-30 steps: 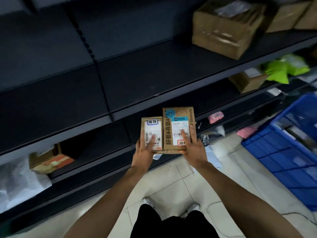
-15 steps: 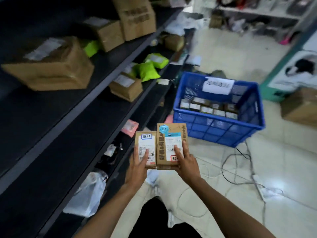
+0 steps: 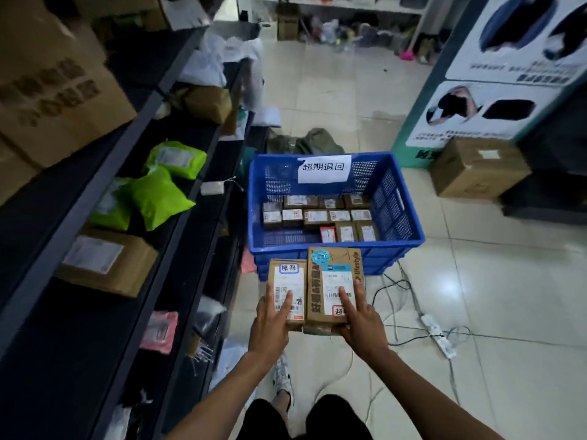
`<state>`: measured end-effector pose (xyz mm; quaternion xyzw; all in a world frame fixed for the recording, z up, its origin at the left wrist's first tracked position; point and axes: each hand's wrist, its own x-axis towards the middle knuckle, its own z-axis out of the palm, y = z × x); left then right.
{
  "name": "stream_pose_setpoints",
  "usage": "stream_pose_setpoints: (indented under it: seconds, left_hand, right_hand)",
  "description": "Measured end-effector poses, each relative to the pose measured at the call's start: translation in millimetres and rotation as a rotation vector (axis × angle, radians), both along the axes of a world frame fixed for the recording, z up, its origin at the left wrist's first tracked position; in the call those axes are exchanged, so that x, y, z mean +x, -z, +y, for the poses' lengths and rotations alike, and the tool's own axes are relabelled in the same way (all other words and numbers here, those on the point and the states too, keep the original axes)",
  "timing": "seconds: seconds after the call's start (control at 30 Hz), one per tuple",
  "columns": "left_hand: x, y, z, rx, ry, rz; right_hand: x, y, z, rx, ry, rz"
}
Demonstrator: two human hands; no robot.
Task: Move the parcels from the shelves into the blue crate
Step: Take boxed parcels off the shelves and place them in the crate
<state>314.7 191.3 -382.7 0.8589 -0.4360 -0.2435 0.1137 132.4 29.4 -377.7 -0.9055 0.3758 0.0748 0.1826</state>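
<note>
Having swung away from the shelves (image 3: 104, 173) within the last second, the person faced the blue crate (image 3: 409, 217), the left hand (image 3: 273, 315) grasping the smaller parcel (image 3: 287, 281) and the right hand (image 3: 359, 319) the larger parcel (image 3: 336, 274), both just short of its near rim, ready for dropping in.

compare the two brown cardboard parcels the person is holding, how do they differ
The narrower brown cardboard parcel, in the left hand, is smaller and ends lower than the wider brown cardboard parcel in the right hand. The narrower one has a blue-bordered sticker at the top; the wider one has a round blue sticker, printed lettering along its sides and a red-and-white sticker near the bottom. Both carry white barcode labels, are held flat side by side, touching, short of the blue plastic crate.
</note>
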Motion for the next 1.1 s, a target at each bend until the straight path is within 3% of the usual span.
stream_pose_setpoints:
  seconds: [0.17,0.4,0.67,0.83,1.1]
  left_hand:
    - [42,3,-62,0.015,0.085,0.004]
    - [119,15,-170,0.068,0.026,0.031]
    - [217,94,-310,0.088,-0.109,0.070]
    - [265,181,-363,0.172,-0.116,0.129]
    - [314,411,-398,0.182,-0.146,0.223]
  right_hand:
    - [29,4,-47,0.042,0.070,0.030]
    - [112,19,-159,0.099,0.056,0.116]
    - [220,118,-304,0.182,0.015,0.098]
    - [266,201,-354,0.266,0.003,0.167]
    - [305,412,-394,0.360,-0.067,0.256]
